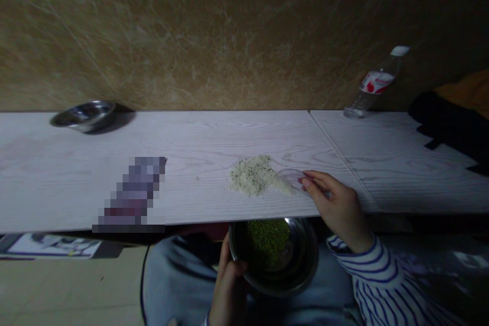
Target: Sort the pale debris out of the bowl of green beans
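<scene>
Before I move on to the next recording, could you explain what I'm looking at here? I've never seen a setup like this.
There is no machine: a person works with two bare hands, and the single picture comes from a camera worn on the head, looking forward and down. The left hand holds a metal bowl with small green beans in it, just below the near edge of the pale table, over the lap. The right hand holds a clear plastic piece at a pile of white grains flecked with green. Farther back stand a second bowl, to the left, and a bottle, to the right. A pixelated patch hides something at the left.
</scene>
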Demonstrator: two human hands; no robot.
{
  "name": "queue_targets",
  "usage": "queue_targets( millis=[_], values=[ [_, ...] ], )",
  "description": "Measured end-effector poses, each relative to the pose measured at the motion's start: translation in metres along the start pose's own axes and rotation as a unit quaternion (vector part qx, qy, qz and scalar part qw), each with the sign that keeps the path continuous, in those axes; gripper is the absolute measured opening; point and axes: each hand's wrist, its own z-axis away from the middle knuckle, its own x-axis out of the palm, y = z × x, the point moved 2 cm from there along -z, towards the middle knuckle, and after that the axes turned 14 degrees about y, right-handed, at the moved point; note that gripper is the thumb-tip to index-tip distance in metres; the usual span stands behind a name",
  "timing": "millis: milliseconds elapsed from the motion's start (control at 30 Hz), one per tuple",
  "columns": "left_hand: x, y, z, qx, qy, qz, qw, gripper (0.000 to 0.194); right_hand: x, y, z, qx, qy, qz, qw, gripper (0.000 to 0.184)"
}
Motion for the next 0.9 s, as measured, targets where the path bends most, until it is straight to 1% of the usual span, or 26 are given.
queue_targets(
  millis=[133, 233, 300, 433, 500, 600, 667, 800, 900],
  values=[
    [0.002, 0.002, 0.000, -0.002, 0.002, -0.012, 1.000, 0.061, 0.003, -0.006, 0.001, -0.020, -0.022, 0.007, 1.000, 0.022],
    [0.001, 0.001, -0.002, -0.010, -0.007, -0.007, 1.000, 0.063, 0.005, -0.010, 0.003, -0.028, -0.038, 0.010, 0.999, 0.022],
    [0.000, 0.001, -0.002, 0.001, -0.012, -0.001, 1.000, 0.062, 0.004, -0.012, 0.003, -0.027, -0.038, 0.007, 0.999, 0.022],
    [-0.001, 0.000, 0.000, 0.011, 0.014, 0.000, 1.000, 0.054, 0.007, -0.012, 0.003, -0.032, -0.048, 0.006, 0.998, 0.023],
    [-0.001, 0.001, 0.002, 0.012, 0.020, -0.003, 1.000, 0.054, 0.011, -0.012, 0.003, -0.036, -0.061, 0.006, 0.997, 0.023],
    [-0.001, 0.004, 0.003, 0.017, 0.012, -0.010, 1.000, 0.058, 0.017, -0.013, 0.004, -0.035, -0.080, -0.003, 0.996, 0.023],
    [-0.002, 0.005, 0.003, 0.020, 0.005, -0.012, 1.000, 0.057, 0.019, -0.016, 0.005, -0.039, -0.094, -0.010, 0.995, 0.023],
    [-0.005, 0.005, 0.001, 0.017, -0.002, -0.005, 1.000, 0.059, 0.015, -0.021, 0.005, -0.042, -0.125, -0.023, 0.991, 0.020],
    [-0.005, 0.005, 0.002, 0.002, -0.008, -0.007, 1.000, 0.062, 0.012, -0.020, 0.005, -0.033, -0.121, -0.029, 0.992, 0.021]
  ],
)
